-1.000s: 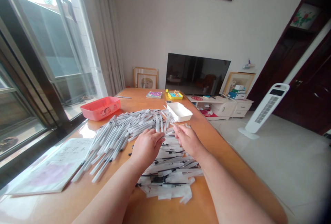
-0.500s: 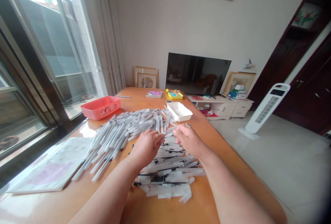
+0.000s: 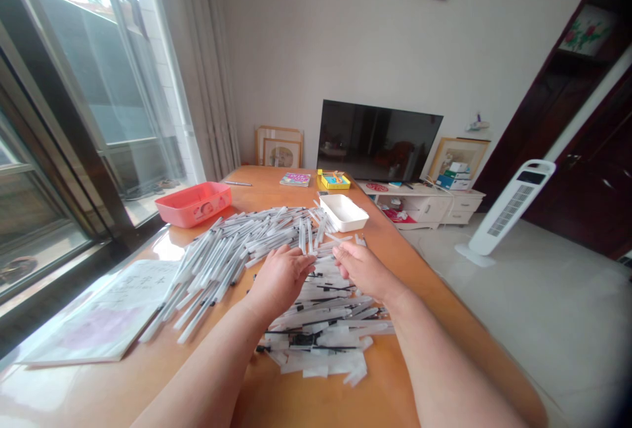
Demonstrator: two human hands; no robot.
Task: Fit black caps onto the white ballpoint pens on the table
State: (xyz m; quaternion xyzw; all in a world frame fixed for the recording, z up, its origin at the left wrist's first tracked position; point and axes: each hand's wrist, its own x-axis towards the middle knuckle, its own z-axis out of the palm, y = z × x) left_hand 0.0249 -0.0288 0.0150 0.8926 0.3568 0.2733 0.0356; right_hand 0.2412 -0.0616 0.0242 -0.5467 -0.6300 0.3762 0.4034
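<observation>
Over a wooden table (image 3: 434, 296), my left hand (image 3: 279, 280) and my right hand (image 3: 363, 270) meet fingertip to fingertip. Both have curled fingers pinching a thin white pen (image 3: 322, 258) between them; most of it is hidden by the fingers. A broad heap of grey-white pen barrels (image 3: 232, 250) spreads to the left of the hands. Under and in front of my wrists lies a pile of black refills in clear wrappers (image 3: 320, 332).
A white tray (image 3: 343, 212) stands just beyond the hands and a pink tray (image 3: 193, 204) at the far left by the window. A printed booklet (image 3: 99, 316) lies near left. Small boxes (image 3: 333, 182) sit at the far table end. A tower fan (image 3: 508, 207) stands on the floor to the right.
The hands have stayed over the same spot, shifting slightly lower and closer to the pile. The piles and trays have not moved.
</observation>
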